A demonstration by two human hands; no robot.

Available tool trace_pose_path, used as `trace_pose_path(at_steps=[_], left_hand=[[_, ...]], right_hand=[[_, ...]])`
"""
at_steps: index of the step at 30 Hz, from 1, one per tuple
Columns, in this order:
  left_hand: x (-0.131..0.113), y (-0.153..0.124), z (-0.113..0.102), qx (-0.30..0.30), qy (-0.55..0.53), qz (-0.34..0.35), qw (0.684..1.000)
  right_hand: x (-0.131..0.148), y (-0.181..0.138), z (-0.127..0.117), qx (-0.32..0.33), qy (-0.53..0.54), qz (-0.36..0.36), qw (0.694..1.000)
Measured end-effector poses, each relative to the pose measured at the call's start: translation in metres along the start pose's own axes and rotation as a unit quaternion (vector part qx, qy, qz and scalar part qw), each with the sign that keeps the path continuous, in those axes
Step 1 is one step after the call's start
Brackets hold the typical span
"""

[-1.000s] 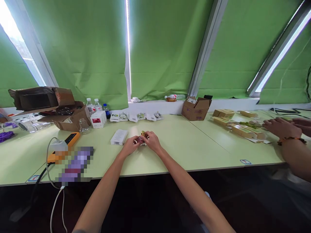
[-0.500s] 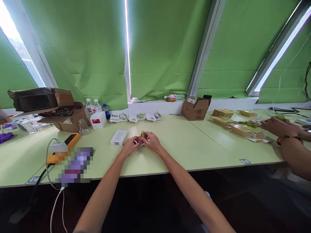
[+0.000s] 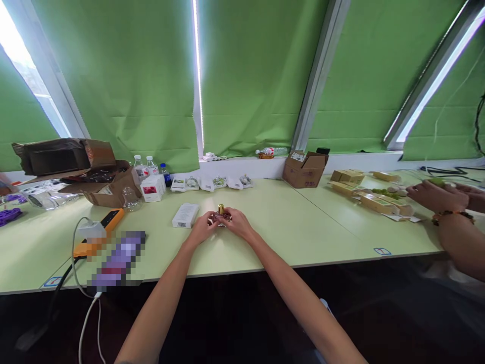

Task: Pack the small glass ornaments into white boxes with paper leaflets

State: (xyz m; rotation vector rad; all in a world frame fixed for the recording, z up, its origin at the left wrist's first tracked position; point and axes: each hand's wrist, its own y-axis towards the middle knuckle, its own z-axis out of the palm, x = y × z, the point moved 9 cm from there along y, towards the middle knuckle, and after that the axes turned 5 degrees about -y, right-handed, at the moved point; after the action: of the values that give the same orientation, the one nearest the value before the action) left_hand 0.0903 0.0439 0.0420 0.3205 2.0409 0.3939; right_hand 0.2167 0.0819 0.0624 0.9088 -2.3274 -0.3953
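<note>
A small pinkish glass bottle with a gold cap (image 3: 221,214) stands on the pale green table (image 3: 288,227) in front of me. My left hand (image 3: 201,227) and my right hand (image 3: 238,224) both close their fingers round the bottle from either side. A white box with a barcode (image 3: 185,215) lies just left of my left hand.
Open cardboard boxes (image 3: 109,184) and water bottles (image 3: 147,166) stand at the back left, small white packets (image 3: 212,182) along the back. An orange device with a charger and cable (image 3: 96,231) lies left. Another person's hands (image 3: 441,198) work among tan boxes (image 3: 375,202) at right.
My hands stay on the bottle with hardly any shift. The other person's hands at right have moved slightly farther back.
</note>
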Motion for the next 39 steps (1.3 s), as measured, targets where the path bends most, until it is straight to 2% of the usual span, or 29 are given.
trace_pose_path(at_steps=[14,26,39], left_hand=[[0.000,-0.002,-0.001,-0.002,0.019,-0.038,0.999],[0.001,-0.002,-0.002,0.004,0.027,-0.037,0.999],[-0.003,-0.003,-0.004,-0.005,0.027,-0.041,0.999]], right_hand=[[-0.012,-0.001,-0.006,-0.013,-0.027,0.073,0.997],[-0.034,-0.004,-0.011,-0.050,-0.060,0.140,0.987],[-0.042,-0.001,-0.011,-0.061,-0.056,0.146,0.986]])
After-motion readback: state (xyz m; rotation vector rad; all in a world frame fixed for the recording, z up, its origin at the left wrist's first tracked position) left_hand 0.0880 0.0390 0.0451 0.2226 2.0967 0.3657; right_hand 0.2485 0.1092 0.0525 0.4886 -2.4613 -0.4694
